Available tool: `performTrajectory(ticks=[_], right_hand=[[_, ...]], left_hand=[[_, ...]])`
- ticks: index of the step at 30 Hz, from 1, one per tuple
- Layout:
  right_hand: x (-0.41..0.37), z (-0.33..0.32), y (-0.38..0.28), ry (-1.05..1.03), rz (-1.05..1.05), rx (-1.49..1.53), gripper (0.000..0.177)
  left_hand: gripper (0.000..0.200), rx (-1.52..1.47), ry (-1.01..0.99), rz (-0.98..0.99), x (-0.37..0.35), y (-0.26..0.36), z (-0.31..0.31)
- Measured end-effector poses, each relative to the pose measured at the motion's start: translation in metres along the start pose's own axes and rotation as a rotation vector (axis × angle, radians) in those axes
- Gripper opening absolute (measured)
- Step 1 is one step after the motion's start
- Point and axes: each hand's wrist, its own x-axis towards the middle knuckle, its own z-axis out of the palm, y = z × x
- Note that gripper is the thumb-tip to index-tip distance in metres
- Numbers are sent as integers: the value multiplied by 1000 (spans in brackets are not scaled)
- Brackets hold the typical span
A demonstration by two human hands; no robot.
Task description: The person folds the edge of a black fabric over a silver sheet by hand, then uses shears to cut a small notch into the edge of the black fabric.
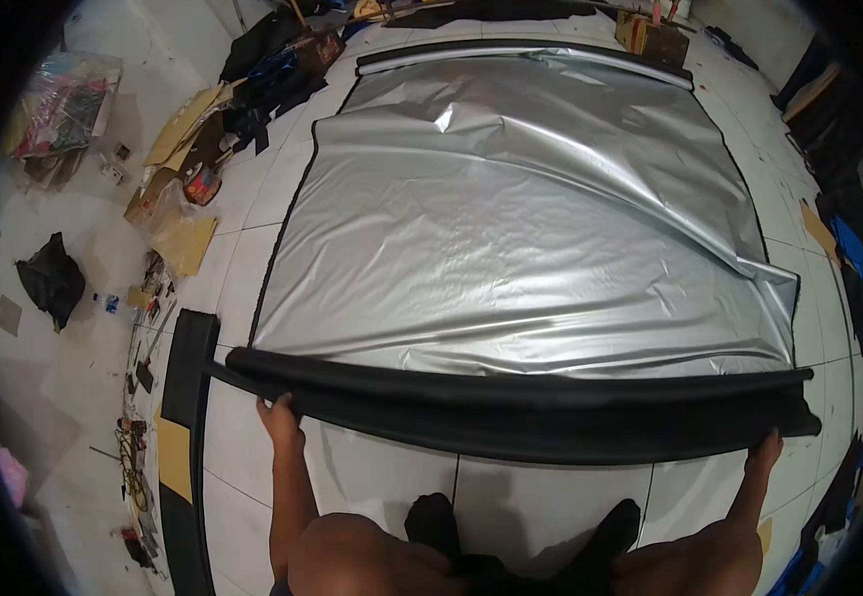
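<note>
In the head view, both arms are stretched straight down and forward from a crouch, with two bare knees seen at the bottom of the frame. The left hand is set on the near left part of the black rolled edge, knuckles up, and its fingers are clamped over the roll. The right hand is placed at the far right end of the same roll. It is small and warped at the rim of the lens, so its fingers only seem to be closed on the fabric.

The black rolled edge is laid across the white tiled floor just ahead of the knees, running nearly from side to side. It is joined to the near border of one large silver sheet, which is spread flat on the floor beyond it, with a long crease raised along its right side. A second roll is seen at the sheet's far end, so two rolls are counted.

Nothing is placed between the hands and the roll. To the left, one black strip is laid on the tiles, touching the roll's left tip. Farther left, at least three cardboard pieces and one black bag are scattered. One wooden box is stood past the far right corner.
</note>
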Motion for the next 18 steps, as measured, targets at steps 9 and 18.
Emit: performTrajectory(ticks=[9,18], right_hand=[[-2,-66,92,-352,281,176,39],[23,-101,106,-531,296,119,41]], left_hand=[[61,-83,-28,-103,1,-103,-75],[38,-193,-3,-269,9,-120,-101]])
